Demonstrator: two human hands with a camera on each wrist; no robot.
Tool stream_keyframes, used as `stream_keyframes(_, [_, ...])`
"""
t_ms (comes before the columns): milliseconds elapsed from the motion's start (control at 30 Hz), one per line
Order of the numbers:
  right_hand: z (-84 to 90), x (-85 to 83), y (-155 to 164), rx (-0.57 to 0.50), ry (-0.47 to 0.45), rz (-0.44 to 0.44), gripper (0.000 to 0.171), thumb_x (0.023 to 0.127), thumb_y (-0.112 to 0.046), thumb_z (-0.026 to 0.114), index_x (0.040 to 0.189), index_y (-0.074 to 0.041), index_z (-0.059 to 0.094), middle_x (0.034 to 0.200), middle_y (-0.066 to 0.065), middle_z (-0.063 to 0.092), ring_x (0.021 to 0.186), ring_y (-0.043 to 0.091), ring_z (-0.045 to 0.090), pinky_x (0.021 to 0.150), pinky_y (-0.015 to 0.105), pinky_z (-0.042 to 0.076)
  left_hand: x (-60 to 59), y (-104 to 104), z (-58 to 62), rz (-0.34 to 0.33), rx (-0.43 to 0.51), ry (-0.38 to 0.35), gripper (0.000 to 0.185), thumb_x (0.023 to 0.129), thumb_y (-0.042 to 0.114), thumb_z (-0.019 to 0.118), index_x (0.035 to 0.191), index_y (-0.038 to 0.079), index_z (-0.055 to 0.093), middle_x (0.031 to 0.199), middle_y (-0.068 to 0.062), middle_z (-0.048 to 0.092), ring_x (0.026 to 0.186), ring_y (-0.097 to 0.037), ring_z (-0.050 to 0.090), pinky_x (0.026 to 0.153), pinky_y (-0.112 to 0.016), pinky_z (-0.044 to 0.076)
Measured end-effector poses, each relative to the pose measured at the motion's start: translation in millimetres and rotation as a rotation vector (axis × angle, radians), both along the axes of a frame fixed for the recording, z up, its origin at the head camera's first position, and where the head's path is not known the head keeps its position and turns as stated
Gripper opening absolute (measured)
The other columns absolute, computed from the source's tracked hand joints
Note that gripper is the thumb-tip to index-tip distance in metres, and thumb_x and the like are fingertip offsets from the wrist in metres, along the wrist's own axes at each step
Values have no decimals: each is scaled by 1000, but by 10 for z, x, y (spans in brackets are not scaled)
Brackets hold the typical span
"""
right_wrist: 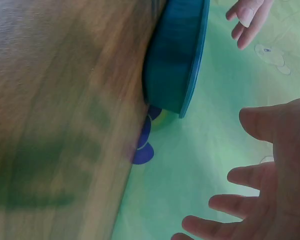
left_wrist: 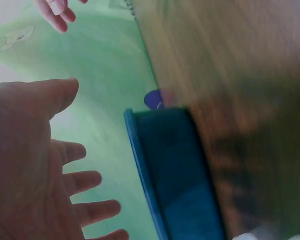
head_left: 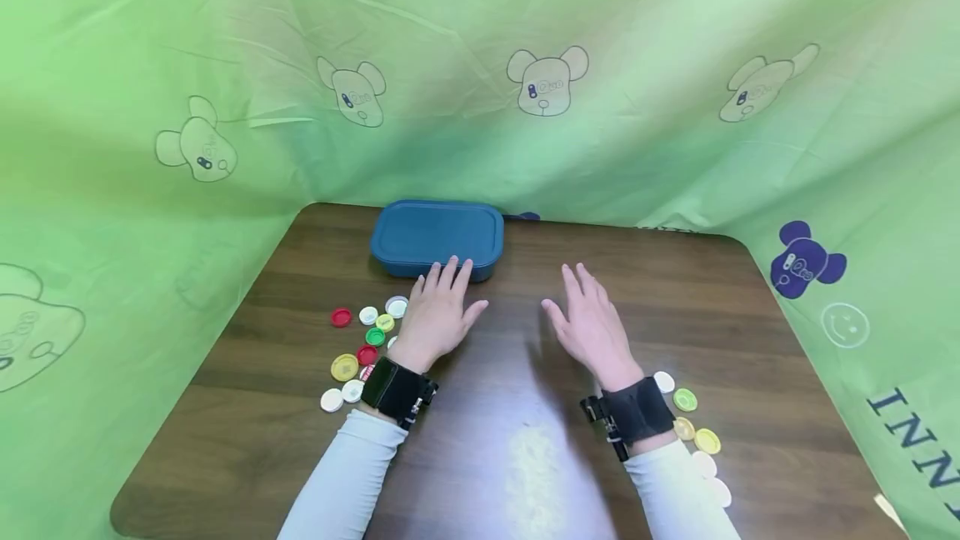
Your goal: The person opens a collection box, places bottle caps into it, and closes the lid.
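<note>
A blue lidded box (head_left: 437,233) stands at the back of the wooden table, its lid on. My left hand (head_left: 437,315) is held over the table just in front of the box, fingers straight and spread, holding nothing; in the left wrist view a gap shows between the fingers and the box (left_wrist: 172,175). To the right of it my right hand (head_left: 592,325) is held out likewise, fingers straight, thumb apart, nothing in it. Several coloured discs like bottle caps lie left of my left wrist, among them a red cap (head_left: 341,317) and a yellow cap (head_left: 344,367).
More caps, such as a green one (head_left: 685,399) and a yellow one (head_left: 707,441), lie beside my right wrist, partly covered by the forearm. Bare wood of the table (head_left: 495,407) shows between the arms. A green printed cloth (head_left: 450,140) hangs around the table's back and sides.
</note>
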State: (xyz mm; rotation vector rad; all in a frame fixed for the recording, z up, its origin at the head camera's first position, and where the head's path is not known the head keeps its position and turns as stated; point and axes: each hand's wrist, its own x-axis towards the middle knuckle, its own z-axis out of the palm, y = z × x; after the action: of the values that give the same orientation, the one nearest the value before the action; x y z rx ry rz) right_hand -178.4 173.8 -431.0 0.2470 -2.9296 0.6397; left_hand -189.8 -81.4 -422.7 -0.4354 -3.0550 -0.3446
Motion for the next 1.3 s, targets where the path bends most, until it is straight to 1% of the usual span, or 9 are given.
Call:
stream_keyframes(133, [28,-99,-24,-17,-28,5,71,103,-42,52,159,-4,28,163,25,24,144,48,31,114,63,30,-96,-106,66,13,-9,17,72,104,53,44,160,12,28,163,-16,31,147,-40,32,116,-57,31])
stream_keyframes(300, [57,-215,-68,-65,-51,27,70,104,-40,53,158,-2,30,159,26,32,144,45,34,117,58,29,-238,-274,106,38,15,63,68,104,48,49,156,6,36,156,-19,41,141,-39,42,110,-54,40])
stream_keyframes(467, [58,-340,-131,-123,-71,32,68,103,-38,55,157,-4,32,155,24,39,141,41,41,114,56,34,-390,-450,143,80,63,82,65,104,44,52,153,3,40,151,-20,47,137,-39,46,107,-54,43])
stream_keyframes(567, [62,-432,-180,-141,-88,31,67,103,-40,54,157,-5,33,155,23,40,141,40,41,114,55,34,-497,-562,145,108,83,70,65,105,43,51,153,1,39,150,-21,47,136,-40,45,106,-55,43])
stream_keyframes(733, [73,-611,-273,-153,-117,27,65,103,-40,53,156,-6,35,155,22,41,141,39,41,114,54,34,-712,-740,119,157,81,47,64,105,43,49,152,-1,39,149,-23,46,136,-42,42,105,-57,43])
stream_keyframes(900, [47,-813,-381,-161,-155,17,63,104,-40,52,155,-6,37,156,22,39,144,39,37,116,56,30,-927,-920,104,198,87,1,64,105,42,49,152,-2,38,149,-26,44,136,-43,40,105,-59,41])
stream_keyframes(1000, [33,-916,-442,-171,-165,22,62,104,-37,52,154,-4,38,156,22,40,144,40,36,117,55,29,-1036,-1026,89,222,115,-18,63,106,40,47,151,-3,39,149,-27,43,137,-44,39,105,-59,41])
stream_keyframes(1133, [10,-1043,-524,-166,-155,31,59,104,-35,52,152,-3,40,154,21,43,144,39,37,117,54,30,-1136,-1140,59,277,188,-42,60,106,39,46,150,-3,41,149,-27,42,138,-44,38,107,-59,40])
stream_keyframes(1300, [-47,-1188,-615,-152,-159,28,57,104,-34,52,151,-2,42,150,21,47,138,39,44,113,54,37,-1216,-1248,-8,328,240,-68,58,106,37,45,149,-2,42,147,-27,43,137,-44,39,108,-59,39])
